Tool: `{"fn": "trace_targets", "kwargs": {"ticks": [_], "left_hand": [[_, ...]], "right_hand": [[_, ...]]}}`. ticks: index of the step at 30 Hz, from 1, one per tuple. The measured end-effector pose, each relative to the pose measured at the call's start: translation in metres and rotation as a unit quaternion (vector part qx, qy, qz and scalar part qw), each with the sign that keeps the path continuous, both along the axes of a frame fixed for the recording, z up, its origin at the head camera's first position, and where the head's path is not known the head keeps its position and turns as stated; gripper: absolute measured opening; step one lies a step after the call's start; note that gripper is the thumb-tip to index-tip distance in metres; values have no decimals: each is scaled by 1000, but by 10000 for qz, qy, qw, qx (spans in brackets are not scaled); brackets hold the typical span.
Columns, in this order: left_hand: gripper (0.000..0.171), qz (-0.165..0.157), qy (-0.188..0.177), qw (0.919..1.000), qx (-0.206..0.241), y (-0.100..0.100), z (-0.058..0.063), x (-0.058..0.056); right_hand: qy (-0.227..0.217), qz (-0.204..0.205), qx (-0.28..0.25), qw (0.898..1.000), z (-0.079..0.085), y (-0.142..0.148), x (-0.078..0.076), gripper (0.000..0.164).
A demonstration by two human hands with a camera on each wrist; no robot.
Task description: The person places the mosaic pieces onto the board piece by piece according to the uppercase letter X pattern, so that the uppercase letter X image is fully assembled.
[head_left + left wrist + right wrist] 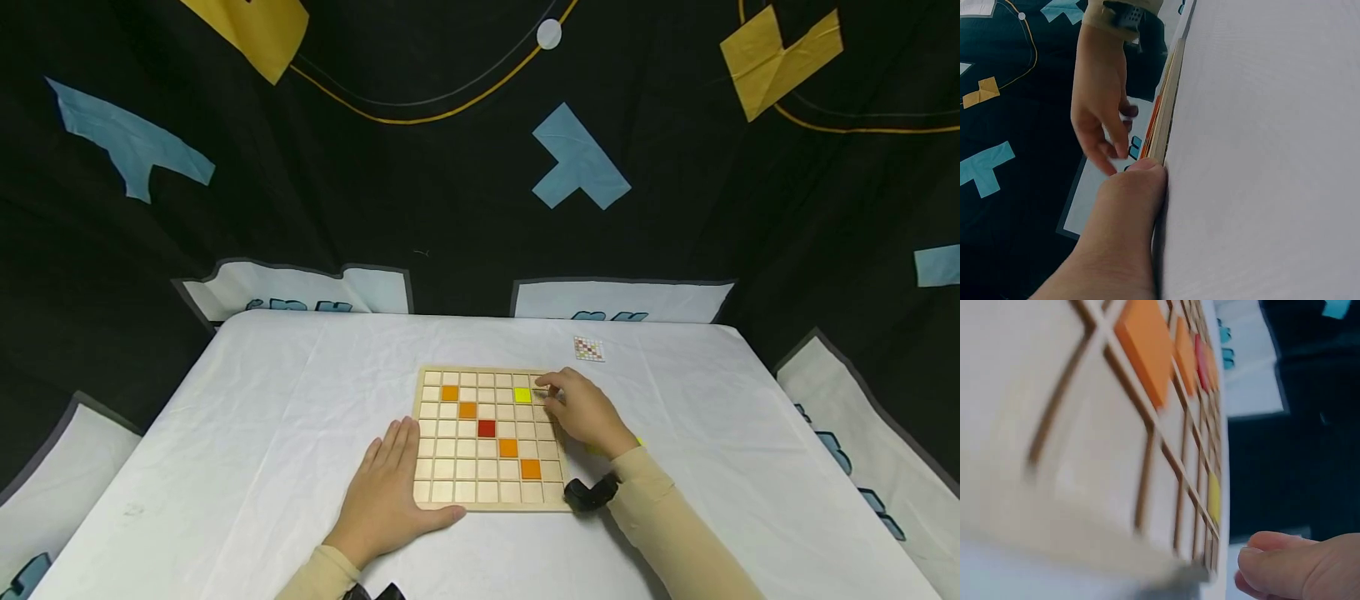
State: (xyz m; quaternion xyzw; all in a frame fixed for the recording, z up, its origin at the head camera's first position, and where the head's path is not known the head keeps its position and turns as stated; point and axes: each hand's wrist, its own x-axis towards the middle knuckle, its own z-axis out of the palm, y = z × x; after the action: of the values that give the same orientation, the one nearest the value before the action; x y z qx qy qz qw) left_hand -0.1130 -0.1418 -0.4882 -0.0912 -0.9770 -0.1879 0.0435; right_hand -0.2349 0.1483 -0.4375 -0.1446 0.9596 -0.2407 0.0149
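A wooden grid board (444,490) lies flat on the table, with several orange tiles (531,469) (1147,353) and one red tile (486,428) set in a diagonal row. Near the upper right sits a yellow tile (522,395) (1214,495). My left hand (390,492) rests flat at the board's left side, fingers straight; its thumb (1138,178) touches the front edge. Over the upper right corner, beside the yellow tile, hovers my right hand (585,408) (1100,103). Its fingers are loosely bent and apart, with no tile visible between them.
A small card with a coloured grid pattern (588,348) lies beyond the board at the right. Something yellow (593,451) shows partly from under my right forearm. The white table (247,417) ends at a dark curtain (465,217).
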Motion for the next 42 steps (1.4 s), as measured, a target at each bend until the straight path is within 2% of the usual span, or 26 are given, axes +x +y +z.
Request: {"fn": "trace_targets", "kwargs": {"ticks": [6,11,19,23,28,33,42], "left_hand": [[134,-9,30,10000,-10,-1,1,0],[133,-26,49,10000,-27,-1,3,1],[133,9,-15,10000,-39,-2,2,1],[133,10,62,10000,-28,-2,1,1],[133,8,66,10000,-47,-2,0,1],[134,1,55,10000,-66,-2,0,0],[134,-12,-45,10000,-39,0,2,1]], "right_hand": [[-323,-299,163,9989,4,34,6,29],[-585,-224,370,9973,1,56,13,31],[-652,-312,191,9972,-7,63,22,13],[-560,-282,25,9980,-8,62,22,14],[-403,-286,-333,9982,-5,51,20,13],[-466,-292,-785,9954,-5,23,16,14],[-302,127,-972,9947,-13,-20,11,14]]}}
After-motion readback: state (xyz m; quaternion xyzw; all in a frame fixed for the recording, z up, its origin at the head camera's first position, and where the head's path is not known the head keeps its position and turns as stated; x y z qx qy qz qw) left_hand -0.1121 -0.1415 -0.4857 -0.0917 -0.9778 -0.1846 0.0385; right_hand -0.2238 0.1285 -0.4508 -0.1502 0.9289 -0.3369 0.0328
